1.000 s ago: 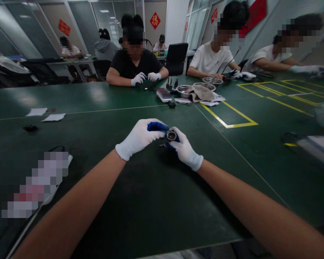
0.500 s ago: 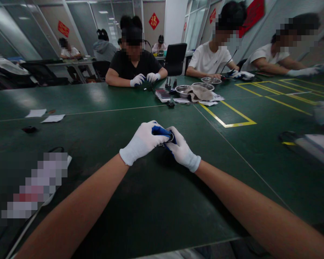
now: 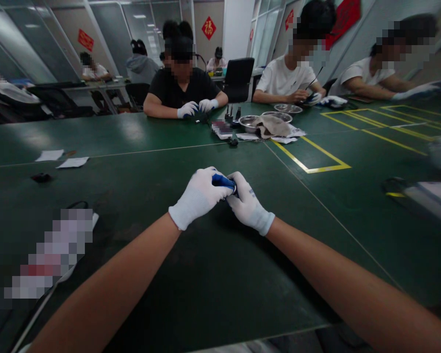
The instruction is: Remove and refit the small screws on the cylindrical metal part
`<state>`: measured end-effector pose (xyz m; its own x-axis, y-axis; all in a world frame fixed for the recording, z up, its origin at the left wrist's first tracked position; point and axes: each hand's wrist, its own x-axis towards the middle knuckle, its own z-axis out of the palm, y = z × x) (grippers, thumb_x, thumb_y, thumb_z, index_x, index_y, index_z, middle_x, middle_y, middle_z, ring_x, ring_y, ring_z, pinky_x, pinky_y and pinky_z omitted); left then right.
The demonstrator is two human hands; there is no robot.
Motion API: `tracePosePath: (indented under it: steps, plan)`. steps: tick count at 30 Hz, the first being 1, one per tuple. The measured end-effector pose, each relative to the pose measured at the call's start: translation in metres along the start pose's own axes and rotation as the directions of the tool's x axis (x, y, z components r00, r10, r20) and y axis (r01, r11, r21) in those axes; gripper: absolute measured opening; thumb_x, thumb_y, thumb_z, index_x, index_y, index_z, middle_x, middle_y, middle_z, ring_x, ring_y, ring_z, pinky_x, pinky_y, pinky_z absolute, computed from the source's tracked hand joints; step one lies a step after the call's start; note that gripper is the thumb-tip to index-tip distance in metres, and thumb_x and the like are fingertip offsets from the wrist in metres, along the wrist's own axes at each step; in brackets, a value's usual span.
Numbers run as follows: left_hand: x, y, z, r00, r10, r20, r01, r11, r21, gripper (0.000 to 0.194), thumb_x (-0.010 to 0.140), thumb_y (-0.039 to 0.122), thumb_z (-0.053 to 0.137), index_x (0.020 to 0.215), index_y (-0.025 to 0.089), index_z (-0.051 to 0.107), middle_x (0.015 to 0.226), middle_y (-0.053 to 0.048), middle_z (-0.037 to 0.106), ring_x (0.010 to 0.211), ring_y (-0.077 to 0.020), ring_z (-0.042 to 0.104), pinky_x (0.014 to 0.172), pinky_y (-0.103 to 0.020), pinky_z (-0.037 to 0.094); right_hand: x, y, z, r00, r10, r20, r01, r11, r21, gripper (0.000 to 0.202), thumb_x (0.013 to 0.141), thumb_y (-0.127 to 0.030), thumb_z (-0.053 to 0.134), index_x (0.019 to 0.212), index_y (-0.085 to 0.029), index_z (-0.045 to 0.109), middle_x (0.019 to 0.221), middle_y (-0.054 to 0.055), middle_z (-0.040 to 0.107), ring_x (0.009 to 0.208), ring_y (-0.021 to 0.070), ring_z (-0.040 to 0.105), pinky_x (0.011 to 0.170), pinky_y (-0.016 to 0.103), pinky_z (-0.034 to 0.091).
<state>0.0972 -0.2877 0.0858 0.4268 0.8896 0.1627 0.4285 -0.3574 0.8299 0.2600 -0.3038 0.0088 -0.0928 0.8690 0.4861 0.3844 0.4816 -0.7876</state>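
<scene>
Both hands wear white gloves with blue palms and meet over the middle of the green table (image 3: 191, 294). Between them is a small dark object with a shiny metal rim (image 3: 235, 188), mostly hidden by the fingers, so its kind is unclear. My left hand (image 3: 204, 193) is closed on it from the left, thumb and fingers pressed together. From the right, my right hand (image 3: 248, 203) curls its fingers round the same piece. The hands touch or nearly touch there.
Metal bowls (image 3: 248, 123) with a grey cloth (image 3: 274, 127) stand farther back. Yellow tape (image 3: 329, 170) marks the table on the right. A blurred-out long packet (image 3: 59, 250) lies left, papers (image 3: 72, 162) beyond it. Co-workers sit opposite, one in a black shirt (image 3: 183, 90).
My left hand has shifted slightly right and turned a little, covering more of the object. A bit of chain seen below it earlier is now almost hidden. The right hand has barely moved.
</scene>
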Motion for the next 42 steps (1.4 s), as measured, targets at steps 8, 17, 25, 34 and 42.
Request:
tracePosePath:
  steps: [8, 17, 25, 34, 42]
  plan:
    - [0.001, -0.005, 0.007, 0.997, -0.071, -0.013, 0.072, 0.997, 0.032, 0.007, 0.082, 0.021, 0.077, 0.085, 0.017, 0.072, 0.090, -0.006, 0.073, 0.090, -0.0243, 0.071, 0.085, -0.040, 0.058, -0.001, 0.009, 0.005, 0.999, 0.033, 0.002, -0.033, 0.999, -0.027, 0.024, 0.077, -0.025, 0.054, 0.100, -0.025, 0.050, 0.091, 0.004, 0.055, 0.082, 0.0232, 0.050, 0.076, 0.039, 0.044]
    - [0.011, -0.020, 0.011, 0.987, -0.164, -0.005, 0.161, 0.975, -0.154, 0.017, 0.076, 0.018, 0.083, 0.083, 0.017, 0.068, 0.082, -0.003, 0.071, 0.082, -0.0197, 0.067, 0.080, -0.037, 0.058, 0.002, 0.017, 0.004, 1.000, 0.005, 0.001, -0.005, 0.999, -0.040, 0.026, 0.076, -0.020, 0.055, 0.101, -0.025, 0.051, 0.091, 0.004, 0.056, 0.083, 0.0241, 0.054, 0.080, 0.041, 0.047]
    - [0.010, -0.019, 0.013, 0.953, -0.286, 0.104, 0.303, 0.860, -0.411, 0.013, 0.078, 0.008, 0.077, 0.084, 0.015, 0.068, 0.082, -0.003, 0.071, 0.082, -0.0170, 0.069, 0.082, -0.034, 0.058, 0.000, 0.013, 0.004, 0.999, -0.012, 0.038, 0.012, 1.000, 0.001, 0.025, 0.077, -0.023, 0.055, 0.102, -0.024, 0.051, 0.091, 0.004, 0.056, 0.083, 0.0237, 0.054, 0.078, 0.040, 0.047]
    - [0.012, -0.020, 0.014, 0.970, -0.212, 0.122, 0.243, 0.876, -0.416, 0.015, 0.074, 0.012, 0.078, 0.083, 0.016, 0.066, 0.080, -0.001, 0.069, 0.079, -0.0163, 0.065, 0.079, -0.034, 0.055, 0.000, 0.007, 0.002, 0.997, 0.027, 0.070, -0.031, 0.998, 0.060, 0.023, 0.077, -0.027, 0.056, 0.099, -0.025, 0.050, 0.084, 0.001, 0.055, 0.078, 0.0218, 0.052, 0.075, 0.038, 0.045]
    - [0.011, -0.012, 0.013, 0.972, -0.213, 0.095, 0.233, 0.909, -0.346, 0.014, 0.075, 0.009, 0.075, 0.078, 0.017, 0.064, 0.077, 0.001, 0.067, 0.076, -0.0152, 0.063, 0.076, -0.031, 0.053, -0.001, 0.002, 0.000, 0.995, 0.043, 0.092, -0.052, 0.995, 0.089, 0.020, 0.076, -0.026, 0.056, 0.095, -0.025, 0.051, 0.083, 0.000, 0.055, 0.077, 0.0212, 0.051, 0.073, 0.037, 0.044]
